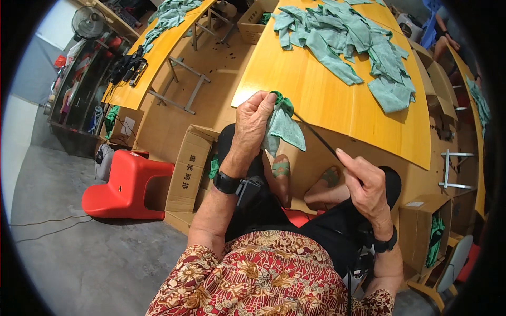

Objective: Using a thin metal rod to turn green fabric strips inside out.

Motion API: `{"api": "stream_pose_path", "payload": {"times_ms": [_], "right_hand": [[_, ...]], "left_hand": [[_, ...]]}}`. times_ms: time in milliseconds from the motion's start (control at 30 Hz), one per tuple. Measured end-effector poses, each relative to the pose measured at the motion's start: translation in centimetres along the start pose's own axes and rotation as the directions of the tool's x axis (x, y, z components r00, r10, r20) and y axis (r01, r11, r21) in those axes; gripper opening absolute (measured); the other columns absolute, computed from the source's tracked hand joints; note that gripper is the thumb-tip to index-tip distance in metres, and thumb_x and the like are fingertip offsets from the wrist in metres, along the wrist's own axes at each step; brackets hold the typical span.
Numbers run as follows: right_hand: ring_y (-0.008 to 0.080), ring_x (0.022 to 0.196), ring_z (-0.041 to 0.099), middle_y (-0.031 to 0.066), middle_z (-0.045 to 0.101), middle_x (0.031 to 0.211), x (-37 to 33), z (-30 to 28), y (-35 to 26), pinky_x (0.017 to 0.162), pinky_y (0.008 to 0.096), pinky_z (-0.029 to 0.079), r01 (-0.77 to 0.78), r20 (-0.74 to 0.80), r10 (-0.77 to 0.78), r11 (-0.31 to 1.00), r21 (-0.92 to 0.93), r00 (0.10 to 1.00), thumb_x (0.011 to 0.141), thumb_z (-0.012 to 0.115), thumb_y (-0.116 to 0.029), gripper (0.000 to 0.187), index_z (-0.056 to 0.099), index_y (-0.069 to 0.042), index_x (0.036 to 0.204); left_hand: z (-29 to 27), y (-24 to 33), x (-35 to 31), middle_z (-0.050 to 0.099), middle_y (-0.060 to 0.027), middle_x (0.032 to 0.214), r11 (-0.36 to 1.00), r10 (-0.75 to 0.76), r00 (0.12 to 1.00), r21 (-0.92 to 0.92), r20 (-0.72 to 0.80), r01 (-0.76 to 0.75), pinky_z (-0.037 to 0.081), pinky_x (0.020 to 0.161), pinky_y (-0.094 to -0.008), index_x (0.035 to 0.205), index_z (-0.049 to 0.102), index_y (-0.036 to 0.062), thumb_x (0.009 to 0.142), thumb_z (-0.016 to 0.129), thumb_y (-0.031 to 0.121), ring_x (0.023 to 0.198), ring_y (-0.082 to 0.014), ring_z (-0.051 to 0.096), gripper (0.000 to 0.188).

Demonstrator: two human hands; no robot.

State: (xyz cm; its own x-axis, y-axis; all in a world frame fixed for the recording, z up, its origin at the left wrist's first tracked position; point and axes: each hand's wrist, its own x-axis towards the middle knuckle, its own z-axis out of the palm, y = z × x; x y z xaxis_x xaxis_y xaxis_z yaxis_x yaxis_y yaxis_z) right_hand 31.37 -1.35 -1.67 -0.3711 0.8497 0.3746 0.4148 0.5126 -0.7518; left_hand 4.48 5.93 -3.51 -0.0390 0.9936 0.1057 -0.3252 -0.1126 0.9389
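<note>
My left hand is closed, its thumb and fingers pinching a small pale green cloth piece. The cloth is bunched, with a brighter green part at the top, and its loose end hangs down over my lap. In my right hand the thumb and fingers grip a thin black rod. The rod slants up and left, and its far end meets the cloth beside my left fingertips. Whether the tip passes into the cloth I cannot tell.
A yellow table stands ahead, with a heap of green cloth pieces on it. An open cardboard box and a red plastic chair are at left. Another box stands at right. A person sits at the far right.
</note>
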Motion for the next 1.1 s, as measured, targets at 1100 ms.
{"api": "stream_pose_path", "payload": {"times_ms": [1100], "right_hand": [[0.0192,0.061,0.054,0.0118,0.054,0.071,-0.5,1.0,-0.4,0.06,0.0287,0.046,-0.156,-0.031,0.159,0.985,0.074,0.987,0.082,0.056,0.01,0.042,0.064,-0.002,0.122]], "left_hand": [[0.6,-2.0,0.0,0.069,-0.0119,0.095,0.97,-0.085,0.996,-0.228,0.025,0.089,0.058,0.074,-0.0301,0.11,0.063,-0.0014,0.098,0.057,0.027,0.086,-0.0164,0.068,0.031]]}}
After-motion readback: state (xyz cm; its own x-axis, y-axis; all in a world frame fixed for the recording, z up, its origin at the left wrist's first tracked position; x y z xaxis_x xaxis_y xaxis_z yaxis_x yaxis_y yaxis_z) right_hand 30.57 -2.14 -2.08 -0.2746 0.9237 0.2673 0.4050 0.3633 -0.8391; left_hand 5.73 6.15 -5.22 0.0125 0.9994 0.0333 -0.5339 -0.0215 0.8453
